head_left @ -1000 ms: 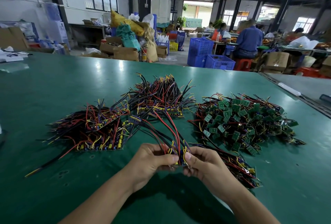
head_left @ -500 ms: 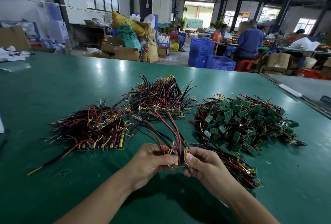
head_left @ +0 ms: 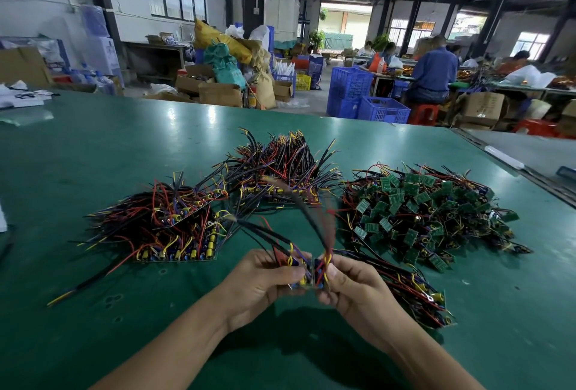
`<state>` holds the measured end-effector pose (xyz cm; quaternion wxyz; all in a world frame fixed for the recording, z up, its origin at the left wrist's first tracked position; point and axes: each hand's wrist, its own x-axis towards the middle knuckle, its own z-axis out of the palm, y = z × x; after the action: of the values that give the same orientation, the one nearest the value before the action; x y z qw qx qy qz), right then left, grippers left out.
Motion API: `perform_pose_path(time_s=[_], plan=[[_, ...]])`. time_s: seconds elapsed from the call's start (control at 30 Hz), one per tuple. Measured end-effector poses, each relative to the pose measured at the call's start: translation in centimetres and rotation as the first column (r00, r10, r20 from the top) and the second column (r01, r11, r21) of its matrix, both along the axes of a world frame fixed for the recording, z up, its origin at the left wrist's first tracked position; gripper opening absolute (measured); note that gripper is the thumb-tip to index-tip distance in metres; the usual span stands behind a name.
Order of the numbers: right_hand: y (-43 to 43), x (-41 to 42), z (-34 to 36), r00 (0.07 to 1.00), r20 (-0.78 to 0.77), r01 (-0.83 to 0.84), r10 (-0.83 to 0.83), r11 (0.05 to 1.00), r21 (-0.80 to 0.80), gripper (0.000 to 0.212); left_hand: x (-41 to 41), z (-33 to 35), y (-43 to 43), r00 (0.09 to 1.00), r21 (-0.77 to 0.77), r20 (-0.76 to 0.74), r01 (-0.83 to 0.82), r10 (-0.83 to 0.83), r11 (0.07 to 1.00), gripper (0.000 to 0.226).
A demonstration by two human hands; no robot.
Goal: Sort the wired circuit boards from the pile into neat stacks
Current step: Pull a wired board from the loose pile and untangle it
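My left hand [head_left: 265, 280] pinches one wired circuit board [head_left: 301, 277] and my right hand [head_left: 352, 289] pinches a second wired board [head_left: 320, 274] just beside it, a narrow gap between them. Their black, red and yellow wires fan upward, blurred. A loose pile of small green boards [head_left: 417, 215] lies at the right. A flat stack of wired boards [head_left: 162, 227] lies at the left, another stack [head_left: 280, 171] sits behind the middle, and a third row of boards [head_left: 417, 299] runs under my right wrist.
Everything lies on a green table [head_left: 93, 155], whose right edge [head_left: 511, 168] meets another bench. White papers [head_left: 21, 99] sit at the far left. Beyond the table are blue crates [head_left: 367, 99], cardboard boxes [head_left: 218, 93] and seated people [head_left: 430, 74].
The bundle held together between both hands has split into two boards, one in each hand, and their wires have swung apart.
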<state>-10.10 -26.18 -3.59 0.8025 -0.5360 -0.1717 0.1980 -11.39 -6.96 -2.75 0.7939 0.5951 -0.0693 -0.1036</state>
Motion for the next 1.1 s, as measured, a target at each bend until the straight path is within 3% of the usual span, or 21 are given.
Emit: perform_pose_path(time_s=[0.13,0.2,0.27,0.33,0.43,0.6,0.67,0.73,0.77,0.83,0.9,0.97,1.03,1.1], plan=[[0.3,0.0,0.2,0.998,0.012,0.057,-0.058,0.997,0.059,0.014,0.6,0.0,0.4,1.0,-0.058,-0.002,-0.02,0.02,0.998,0.019],[0.2,0.2,0.3,0.994,-0.015,0.107,-0.107,0.992,0.073,0.017,0.8,0.0,0.6,0.998,0.01,-0.007,-0.055,0.055,0.998,0.021],[-0.1,0.7,0.5,0.985,-0.07,0.167,-0.159,0.979,0.114,0.02,1.0,-0.3,0.9,0.992,0.191,0.005,-0.125,0.126,0.974,0.018],[-0.5,1.0,0.6,0.973,-0.126,0.212,-0.194,0.966,0.149,0.024,1.4,-0.7,1.3,0.978,0.454,0.104,-0.206,0.178,0.867,0.009],[-1.0,1.2,1.0,0.977,-0.104,0.198,-0.189,0.977,0.085,0.033,1.7,-1.4,1.7,0.966,0.79,0.239,-0.252,0.097,0.559,0.02],[-0.6,1.2,1.0,0.972,-0.135,0.203,-0.193,0.977,0.063,0.046,2.0,-2.2,1.6,0.944,0.902,0.322,-0.33,0.074,0.28,0.031],[-0.5,1.0,1.0,0.973,-0.137,0.195,-0.185,0.978,0.068,0.04,2.1,-2.1,1.6,0.937,0.927,0.32,-0.34,0.142,0.16,0.041],[-0.4,0.8,1.0,0.977,-0.124,0.179,-0.171,0.982,0.053,0.025,1.8,-1.7,1.6,0.909,0.911,0.377,-0.398,0.18,0.103,0.043],[-0.4,0.7,1.1,0.98,-0.117,0.168,-0.162,0.985,0.046,0.021,1.7,-1.4,1.5,0.879,0.874,0.447,-0.469,0.168,0.129,0.039],[-0.1,0.5,0.9,0.984,-0.123,0.137,-0.132,0.99,0.037,0.021,1.3,-1.0,1.1,0.798,0.732,0.588,-0.594,0.132,0.333,0.025],[0.2,0.4,0.7,0.986,-0.139,0.099,-0.095,0.995,0.024,0.022,0.6,-0.4,0.0,0.807,0.596,0.573,-0.531,0.144,0.602,0.017],[0.4,0.3,0.5,0.989,-0.138,0.053,-0.055,0.998,-0.019,0.025,0.0,-0.2,-1.1,0.873,0.494,0.472,-0.38,0.126,0.782,0.031],[0.4,0.4,0.2,0.989,-0.144,0.021,-0.026,0.999,-0.038,0.029,-0.3,-0.1,-1.7,0.884,0.424,0.448,-0.342,0.134,0.839,0.032],[0.4,0.4,0.1,0.993,-0.119,0.007,-0.013,0.999,-0.052,0.032,-0.2,0.1,-1.8,0.87,0.37,0.458,-0.375,0.185,0.85,0.016]])
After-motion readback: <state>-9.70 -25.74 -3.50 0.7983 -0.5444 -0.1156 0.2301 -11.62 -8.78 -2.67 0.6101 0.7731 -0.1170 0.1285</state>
